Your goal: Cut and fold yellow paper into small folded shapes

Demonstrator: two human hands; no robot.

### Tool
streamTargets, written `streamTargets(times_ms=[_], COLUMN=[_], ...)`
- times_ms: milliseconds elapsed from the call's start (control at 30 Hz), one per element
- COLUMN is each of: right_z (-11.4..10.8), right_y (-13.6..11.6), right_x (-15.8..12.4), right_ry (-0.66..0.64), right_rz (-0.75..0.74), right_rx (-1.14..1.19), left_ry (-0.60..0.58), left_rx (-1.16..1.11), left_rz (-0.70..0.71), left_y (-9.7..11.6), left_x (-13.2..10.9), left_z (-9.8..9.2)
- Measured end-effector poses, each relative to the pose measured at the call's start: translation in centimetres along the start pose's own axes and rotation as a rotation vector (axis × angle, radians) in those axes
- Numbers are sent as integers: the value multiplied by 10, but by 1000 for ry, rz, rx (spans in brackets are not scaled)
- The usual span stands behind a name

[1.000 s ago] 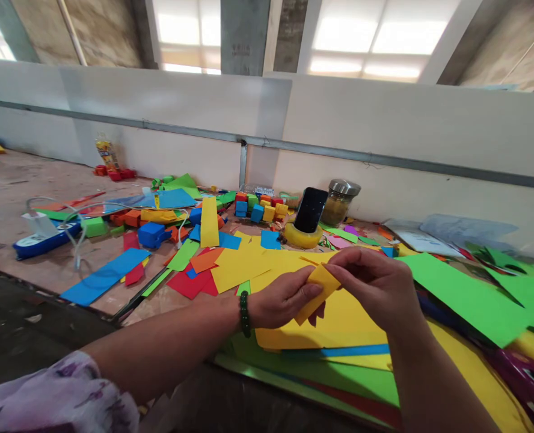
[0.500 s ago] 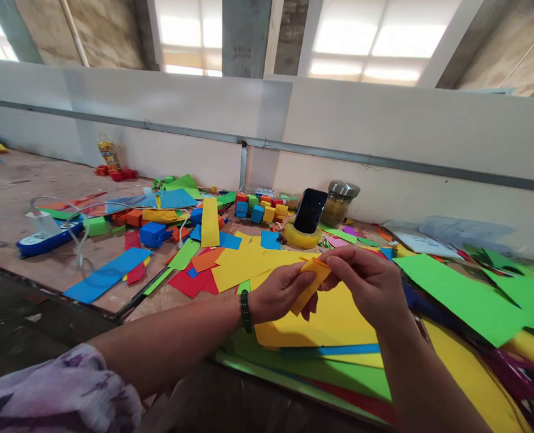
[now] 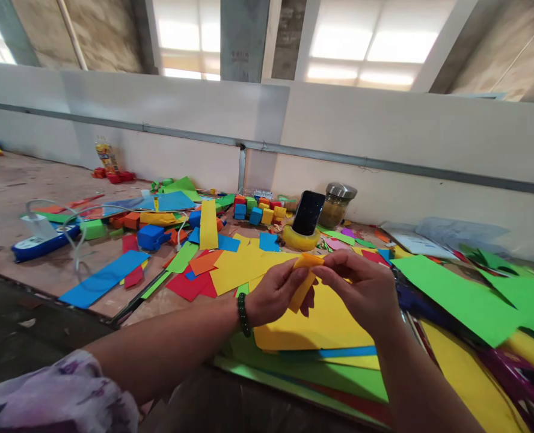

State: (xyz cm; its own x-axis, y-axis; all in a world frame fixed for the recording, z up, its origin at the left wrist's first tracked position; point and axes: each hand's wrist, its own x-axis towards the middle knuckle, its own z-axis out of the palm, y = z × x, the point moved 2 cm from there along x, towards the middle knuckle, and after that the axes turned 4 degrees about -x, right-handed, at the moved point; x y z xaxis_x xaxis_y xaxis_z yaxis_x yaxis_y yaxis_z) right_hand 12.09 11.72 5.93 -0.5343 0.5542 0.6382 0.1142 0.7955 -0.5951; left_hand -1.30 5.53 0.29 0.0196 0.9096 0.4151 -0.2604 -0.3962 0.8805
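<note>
A folded piece of yellow craft foam or card is held up between my two hands. My left hand grips its lower part, thumb on the near face and fingers behind. The fingertips of my right hand pinch its upper right edge, where the piece bends over. Below both hands lies a stack of coloured sheets, yellow on top with blue, green and red edges beneath. Loose yellow pieces lie just left of the stack.
A phone leans in a yellow ring stand, with a lidded jar behind. Small coloured cubes cluster at the back. Left are a power strip and cable. Green sheets lie right, beside a purple tool.
My right fingers have shifted slightly left and down along the top of the yellow piece, whose upper edge now bends over more. The view has moved a little.
</note>
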Motion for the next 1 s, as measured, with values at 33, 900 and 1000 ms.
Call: streamTargets(times_ms=[33, 900, 1000], right_z=[0, -2, -3], right_y=[-1, 5, 8], right_x=[0, 2, 3], right_ry=[11, -59, -113], right_rz=[-12, 19, 67], right_rx=[-9, 74, 202], left_ry=[0, -24, -44], left_rx=[-2, -62, -63], left_rz=[1, 4, 10], left_y=[-1, 2, 5], left_x=[0, 0, -2], left_z=[0, 2, 2])
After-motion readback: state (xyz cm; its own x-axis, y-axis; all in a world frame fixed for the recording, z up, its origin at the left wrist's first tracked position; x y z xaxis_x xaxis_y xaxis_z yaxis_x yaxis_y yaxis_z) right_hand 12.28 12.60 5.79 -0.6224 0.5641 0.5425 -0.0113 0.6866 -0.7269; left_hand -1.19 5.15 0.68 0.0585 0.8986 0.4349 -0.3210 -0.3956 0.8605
